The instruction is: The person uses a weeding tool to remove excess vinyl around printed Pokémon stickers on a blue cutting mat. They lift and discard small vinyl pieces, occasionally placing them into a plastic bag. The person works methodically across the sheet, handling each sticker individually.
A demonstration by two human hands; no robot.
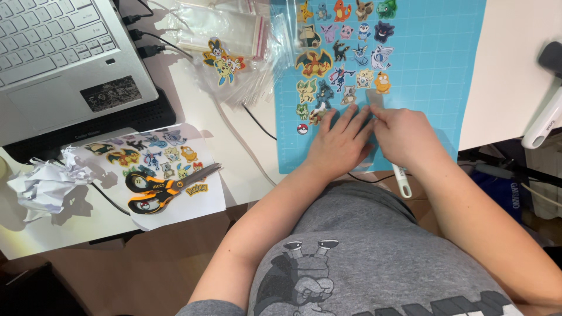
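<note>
Many cut stickers [339, 55] already laid on blue mat [433, 70]; left hand [342, 143] flat, right hand [404, 136] pinching one small sticker [374, 98].

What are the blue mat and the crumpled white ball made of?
The blue mat looks like smooth, matte plastic or rubbery sheet: it lies flat with a printed grid. The crumpled ball looks like thin white paper, with sharp creases.
</note>
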